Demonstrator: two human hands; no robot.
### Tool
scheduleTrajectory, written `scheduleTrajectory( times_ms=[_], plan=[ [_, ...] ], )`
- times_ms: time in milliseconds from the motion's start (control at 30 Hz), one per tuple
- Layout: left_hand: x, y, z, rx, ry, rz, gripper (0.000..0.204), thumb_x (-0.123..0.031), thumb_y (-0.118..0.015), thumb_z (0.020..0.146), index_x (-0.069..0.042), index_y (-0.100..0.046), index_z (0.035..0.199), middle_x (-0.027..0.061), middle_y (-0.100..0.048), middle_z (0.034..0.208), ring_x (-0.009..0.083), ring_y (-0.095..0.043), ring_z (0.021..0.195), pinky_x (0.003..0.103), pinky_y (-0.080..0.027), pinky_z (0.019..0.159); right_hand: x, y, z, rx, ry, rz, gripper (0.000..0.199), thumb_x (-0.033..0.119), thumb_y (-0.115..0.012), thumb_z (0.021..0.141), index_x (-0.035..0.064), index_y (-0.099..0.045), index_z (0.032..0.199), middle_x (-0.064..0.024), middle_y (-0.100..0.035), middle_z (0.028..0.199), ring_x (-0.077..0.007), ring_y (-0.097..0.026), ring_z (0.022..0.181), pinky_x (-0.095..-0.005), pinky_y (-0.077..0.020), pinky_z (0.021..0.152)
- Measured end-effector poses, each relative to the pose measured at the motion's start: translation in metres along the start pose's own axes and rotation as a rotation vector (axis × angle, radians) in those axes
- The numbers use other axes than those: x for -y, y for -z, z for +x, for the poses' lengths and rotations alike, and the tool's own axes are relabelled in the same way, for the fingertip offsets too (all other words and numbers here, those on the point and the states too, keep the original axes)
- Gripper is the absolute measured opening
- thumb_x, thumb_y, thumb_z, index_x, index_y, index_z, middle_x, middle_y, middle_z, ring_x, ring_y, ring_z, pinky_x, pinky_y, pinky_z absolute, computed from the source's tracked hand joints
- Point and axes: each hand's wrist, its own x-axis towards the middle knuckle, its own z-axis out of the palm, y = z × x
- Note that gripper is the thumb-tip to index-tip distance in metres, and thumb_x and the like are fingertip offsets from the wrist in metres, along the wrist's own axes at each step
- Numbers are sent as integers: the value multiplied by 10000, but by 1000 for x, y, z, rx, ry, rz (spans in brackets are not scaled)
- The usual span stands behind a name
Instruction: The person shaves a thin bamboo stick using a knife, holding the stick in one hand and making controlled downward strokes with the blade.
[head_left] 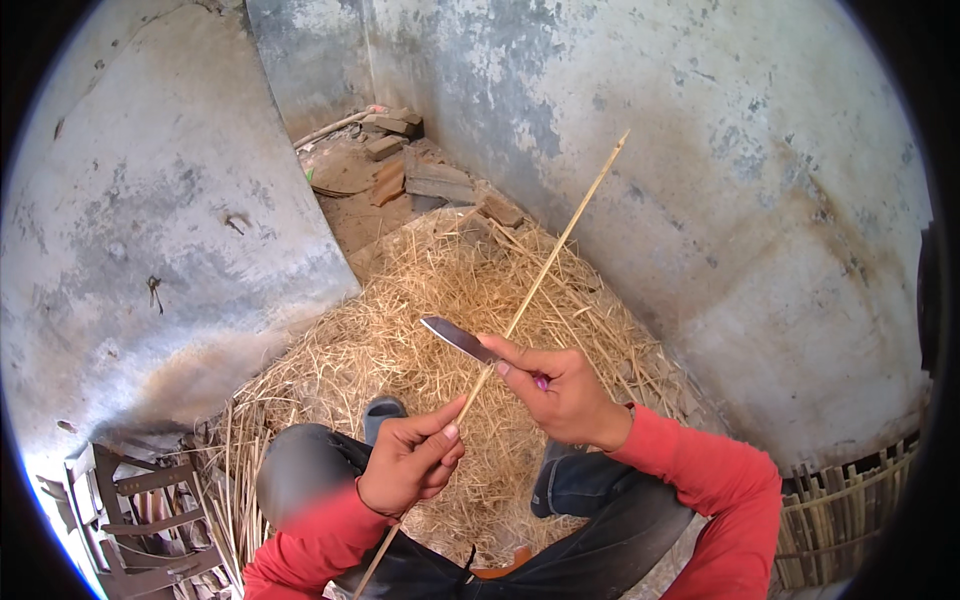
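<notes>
A long, thin, pale strip, looking like split bamboo (566,232), slants from low between my legs up to the far right. My left hand (413,462) pinches it near its middle, thumb on top. Just above, my right hand (562,388) grips a knife (458,338) with a dark blade and a purple bit of handle showing. The blade points to the left and crosses close to the strip. Most of the handle is hidden inside my right fingers. Whether the edge touches the strip, I cannot tell.
Pale shavings (440,275) cover the floor in front of my legs. Several bricks (400,125) lie in the far corner. More thin strips (236,470) and a wooden frame (150,515) stand at left. A woven basket (840,525) sits at right; walls close in both sides.
</notes>
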Motion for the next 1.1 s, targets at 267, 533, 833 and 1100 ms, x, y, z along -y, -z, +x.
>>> scheduleTrajectory(
  times_ms=[267, 533, 833, 1100],
  plan=[
    [4, 4, 2, -34, -130, 60, 438, -94, -552, 1048, -83, -501, 1483, 42, -618, 806, 29, -410, 489, 197, -297, 405, 6, -4, 1, 93, -112, 177, 384, 105, -607, 1008, 53, -612, 1389, 74, -545, 742, -6, -419, 662, -187, -375, 593],
    [8, 5, 3, -40, -216, 158, 486, -57, -611, 1012, -66, -495, 1484, 64, -693, 845, 17, -441, 503, 189, -325, 426, 0, 13, 3, -265, 71, 11, 544, 90, -742, 913, 59, -574, 1429, 76, -562, 787, -1, -422, 672, -186, -382, 600],
    [9, 2, 1, 44, -173, 193, 479, -53, -601, 1015, -61, -495, 1483, 75, -698, 855, 15, -435, 500, 189, -314, 426, -6, 9, 9, -241, 220, -78, 627, 96, -841, 834, 60, -595, 1410, 41, -648, 877, -18, -470, 717, -177, -422, 661],
    [-5, 10, -6, 176, 78, -127, 430, -58, -494, 1050, -88, -510, 1479, 111, -627, 807, 41, -368, 435, 199, -281, 387, -2, 22, 14, -390, 155, 67, 565, 80, -797, 888, 66, -592, 1414, 94, -598, 883, -4, -449, 728, -166, -410, 677]
  ],
)
